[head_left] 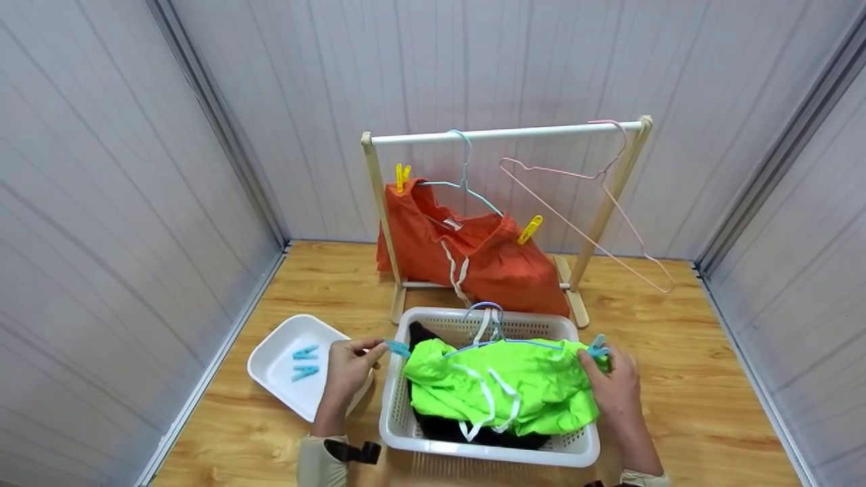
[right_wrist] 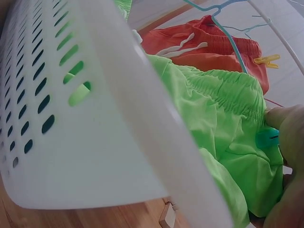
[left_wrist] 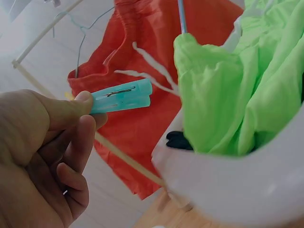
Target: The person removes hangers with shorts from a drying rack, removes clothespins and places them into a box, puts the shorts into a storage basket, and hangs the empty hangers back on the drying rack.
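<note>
Between the thumb and fingers of my left hand (head_left: 348, 368) is a teal clothespin (left_wrist: 122, 96), held just left of the bright green shorts (head_left: 500, 385). In the left wrist view its tips point toward the waistband, with a gap between. A blue hanger (head_left: 521, 341) runs along the waistband, and white drawstrings hang down the front. My right hand (head_left: 616, 385) grips the right end of the waistband, thumb in front, where another teal clothespin (head_left: 597, 346) sits on the cloth. Beneath the shorts is a white basket (head_left: 490, 446) with black cloth (head_left: 443, 431) inside.
Behind the basket stands a rack (head_left: 541, 131) of wood and white bars. Orange shorts (head_left: 433, 243) hang there on a light blue hanger, with yellow clothespins (head_left: 531, 230) at the waistband. A pink hanger (head_left: 568, 172) hangs at right. Left, a white tray (head_left: 270, 385) holds teal clothespins (head_left: 305, 373).
</note>
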A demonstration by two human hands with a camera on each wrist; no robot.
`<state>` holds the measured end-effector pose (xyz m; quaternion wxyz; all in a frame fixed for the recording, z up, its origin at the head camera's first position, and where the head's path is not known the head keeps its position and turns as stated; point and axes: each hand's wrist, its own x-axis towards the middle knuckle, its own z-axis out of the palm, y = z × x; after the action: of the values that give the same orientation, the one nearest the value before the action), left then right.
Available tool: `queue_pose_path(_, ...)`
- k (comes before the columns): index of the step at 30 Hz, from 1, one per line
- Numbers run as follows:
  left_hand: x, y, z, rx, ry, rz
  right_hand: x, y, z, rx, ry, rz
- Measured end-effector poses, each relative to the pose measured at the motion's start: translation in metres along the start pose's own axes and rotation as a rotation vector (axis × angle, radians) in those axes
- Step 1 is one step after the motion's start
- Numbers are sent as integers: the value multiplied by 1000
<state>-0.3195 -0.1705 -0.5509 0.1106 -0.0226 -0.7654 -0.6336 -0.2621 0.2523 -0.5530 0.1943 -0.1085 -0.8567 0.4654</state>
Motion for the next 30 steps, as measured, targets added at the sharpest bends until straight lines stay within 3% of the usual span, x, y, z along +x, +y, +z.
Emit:
queue_pose_path(6,2,-9,-31,31,138,18,1,1,-1,8,-3,-9)
queue_pose_path(11,-1,-19,-59,113,313,-15,0,2,-2,9,-27,-10)
queue_pose_path(15,-1,-24,-73,208,426,-62,0,1,-3,-8,-34,11)
queue_pose_path(22,4,-31,-82,337,477,-185,-1,4,-4,14,-3,-15)
queue_pose_path(27,5,-35,-85,388,514,-235,-1,3,-3,-2,-30,6)
queue_pose_path(30,6,-35,-84,382,503,-248,-1,2,-4,-10,-40,12)
